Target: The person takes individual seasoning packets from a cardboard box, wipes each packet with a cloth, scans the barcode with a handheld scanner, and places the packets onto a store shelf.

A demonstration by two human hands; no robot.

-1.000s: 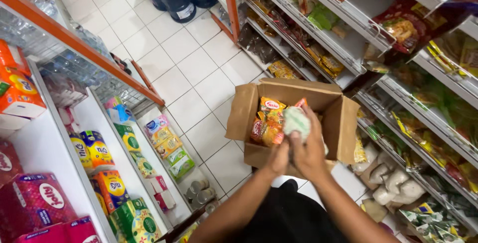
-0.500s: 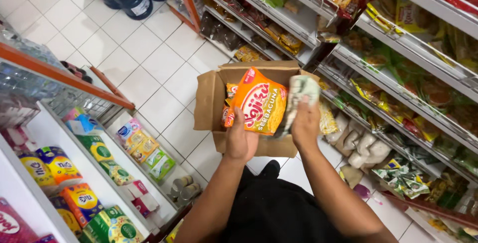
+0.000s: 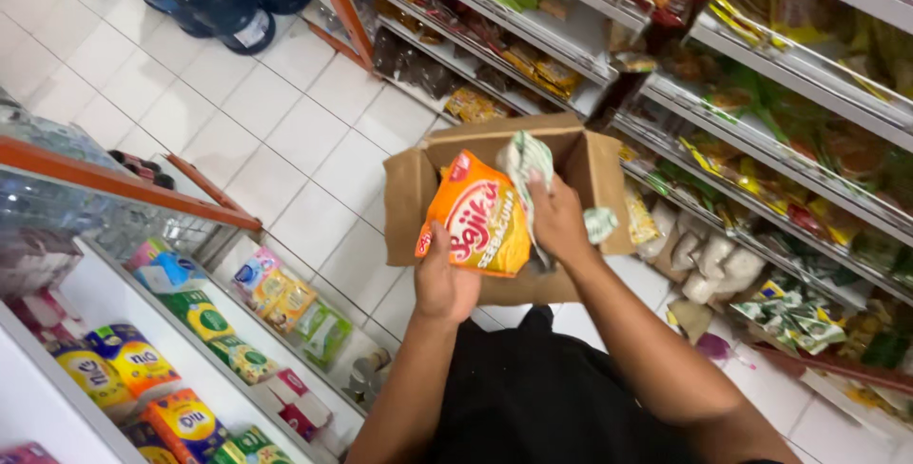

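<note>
Shelves point(image 3: 761, 74): stocked with packets on the right side.
Cardboard box point(image 3: 409, 188): flaps open, on the tiled floor beside the shelves; contents hidden.
Orange packet point(image 3: 475, 217): out of the box, gripped by the left hand point(image 3: 445, 283).
Green-white packets point(image 3: 523, 164): clutched in the right hand point(image 3: 561, 222), probably two; none placed on a shelf yet.

Orange packet point(image 3: 475, 217) in left hand point(image 3: 445, 283), white-green packets point(image 3: 526, 164) in right hand point(image 3: 559, 222), above cardboard box point(image 3: 407, 193).
</note>
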